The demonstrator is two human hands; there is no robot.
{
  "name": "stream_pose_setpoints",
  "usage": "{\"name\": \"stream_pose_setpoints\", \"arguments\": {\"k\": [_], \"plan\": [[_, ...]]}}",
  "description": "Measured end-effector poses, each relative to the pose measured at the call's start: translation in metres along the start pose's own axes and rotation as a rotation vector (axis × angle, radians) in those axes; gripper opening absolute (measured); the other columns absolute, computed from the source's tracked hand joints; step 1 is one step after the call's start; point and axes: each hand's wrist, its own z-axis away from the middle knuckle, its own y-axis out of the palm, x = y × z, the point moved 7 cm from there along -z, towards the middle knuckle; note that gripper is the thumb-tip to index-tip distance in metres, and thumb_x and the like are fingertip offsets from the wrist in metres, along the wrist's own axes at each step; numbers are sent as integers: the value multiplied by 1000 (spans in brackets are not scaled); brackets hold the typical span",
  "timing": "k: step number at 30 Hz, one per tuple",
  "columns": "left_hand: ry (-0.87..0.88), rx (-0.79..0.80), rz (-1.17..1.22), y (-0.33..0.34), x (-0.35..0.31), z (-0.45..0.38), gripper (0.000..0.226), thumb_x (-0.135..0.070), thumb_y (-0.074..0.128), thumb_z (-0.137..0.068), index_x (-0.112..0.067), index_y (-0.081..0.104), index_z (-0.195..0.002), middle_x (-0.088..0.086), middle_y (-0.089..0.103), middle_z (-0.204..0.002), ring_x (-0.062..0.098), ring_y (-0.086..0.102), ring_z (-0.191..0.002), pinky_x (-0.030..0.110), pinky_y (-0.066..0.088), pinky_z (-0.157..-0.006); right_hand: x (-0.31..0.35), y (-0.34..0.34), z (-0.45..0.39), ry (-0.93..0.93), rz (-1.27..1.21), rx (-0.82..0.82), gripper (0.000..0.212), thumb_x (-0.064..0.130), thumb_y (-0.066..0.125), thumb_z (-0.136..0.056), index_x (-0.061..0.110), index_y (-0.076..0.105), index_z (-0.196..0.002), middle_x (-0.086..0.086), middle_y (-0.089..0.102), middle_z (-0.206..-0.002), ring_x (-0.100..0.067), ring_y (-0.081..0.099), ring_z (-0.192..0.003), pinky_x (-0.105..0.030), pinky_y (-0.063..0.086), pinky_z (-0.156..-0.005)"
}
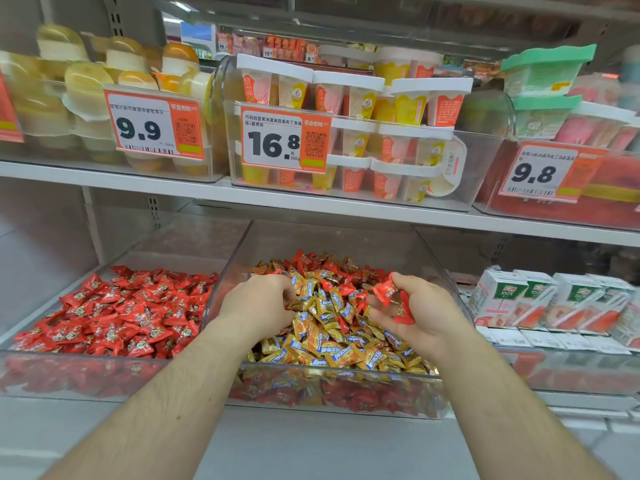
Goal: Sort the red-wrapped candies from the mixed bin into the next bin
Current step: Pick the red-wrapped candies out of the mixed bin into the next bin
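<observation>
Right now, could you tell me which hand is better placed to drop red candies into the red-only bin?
Probably the left hand: it works beside the wall shared with the red bin. However, the right hand already holds red candies, on the mixed bin's far side.

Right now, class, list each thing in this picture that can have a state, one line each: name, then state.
Left hand: fingers curled into the candies, contents of its grip hidden.
Right hand: holding red candies.
Mixed bin: open, heaped with gold and red candies.
Red bin: open, filled with red candies only.
</observation>
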Motion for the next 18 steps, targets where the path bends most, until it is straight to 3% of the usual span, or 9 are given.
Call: {"name": "stream_pose_setpoints", "arguments": {"k": [3, 6, 7, 9, 12, 15, 18], "plan": [[6, 10, -18, 3, -6, -2, 24, -23, 67, -86, -36, 61, -105, -15, 64, -99, 12, 59, -98, 34, 54, -84, -2, 8, 2, 95, -197, 86, 10, 7, 49, -101, 4, 52, -110, -21, 74, -94, -36, 73, -84, -48, 60, -66], [10, 30, -56, 6, -8, -5, 29, -21, 65, -88, -35, 60, -113, -12, 64, -102, 13, 59, -97, 34, 54, -82, -1, 10, -2, 67, -169, 84, 17, -3, 48, -97, 10, 54, -107, -12, 71, -75, -22, 68, -58, -28, 53, -45], [6, 37, -67, 6, -7, -5, 27, -22, 64, -89, -35, 59, -112, -11, 64, -105, 15, 59, -98, 35, 54, -82, 1, 8, -5, 11, -36, 58, 21, -4, 49, -95, 10, 56, -109, -10, 68, -71, -18, 61, -52, -23, 46, -41], [-12, 32, -70, 4, -2, -5, 20, -25, 64, -90, -35, 59, -108, -8, 64, -108, 17, 60, -98, 35, 54, -84, 8, 8, -9, -177, 470, -13, 22, 1, 56, -92, 12, 65, -109, -4, 65, -73, -12, 52, -50, -22, 38, -41], [-35, -25, 65, -7, 7, -5, 17, -26, 64, -92, -33, 63, -107, -9, 65, -107, 13, 62, -91, 29, 52, -78, 3, 29, -15, -388, 1273, 8, 22, 17, 65, -87, 33, 72, -102, 10, 65, -105, -5, 61, -62, -19, 48, -54], [-37, -44, 275, -19, 8, 0, 21, -27, 58, -96, -31, 65, -116, -10, 61, -111, 7, 59, -82, 21, 43, -65, -21, 44, -23, -332, 1577, 107, 41, 11, 62, -86, 40, 68, -113, 7, 64, -122, -16, 67, -93, -33, 57, -73], [-42, -17, 419, -24, 7, 7, 24, -29, 52, -100, -31, 64, -120, -8, 62, -115, 12, 62, -95, 25, 47, -72, -21, 50, -26, -346, 1640, 74, 29, 9, 64, -85, 37, 69, -91, 7, 66, -105, -19, 63, -89, -32, 54, -69]]}}
